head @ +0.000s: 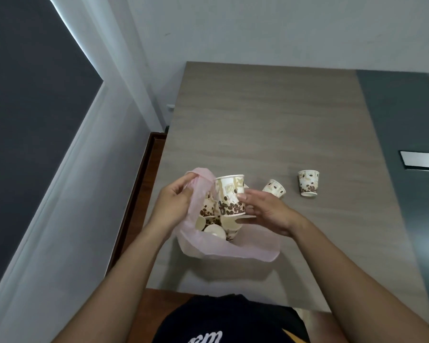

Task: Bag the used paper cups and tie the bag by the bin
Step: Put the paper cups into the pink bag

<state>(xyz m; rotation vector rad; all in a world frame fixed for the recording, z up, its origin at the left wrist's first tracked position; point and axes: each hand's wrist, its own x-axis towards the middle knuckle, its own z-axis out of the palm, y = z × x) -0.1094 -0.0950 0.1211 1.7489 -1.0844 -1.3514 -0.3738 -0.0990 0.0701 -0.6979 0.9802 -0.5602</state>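
Currently your left hand [176, 201] pinches bag [233, 251] rim near left edge of tabletop [258, 115]; your right hand [265, 209] grips cup [230, 196] over mouth. Risk: pinch slips, mouth collapses, cup misses.

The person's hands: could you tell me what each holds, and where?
Left hand pinches the pink bag by its rim; right hand grips a paper cup by its side.

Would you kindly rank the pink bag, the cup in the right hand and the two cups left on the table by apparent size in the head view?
1. pink bag
2. held cup in the right hand; nearer the camera, so unsure
3. upright cup and tipped cup: look alike, unranked
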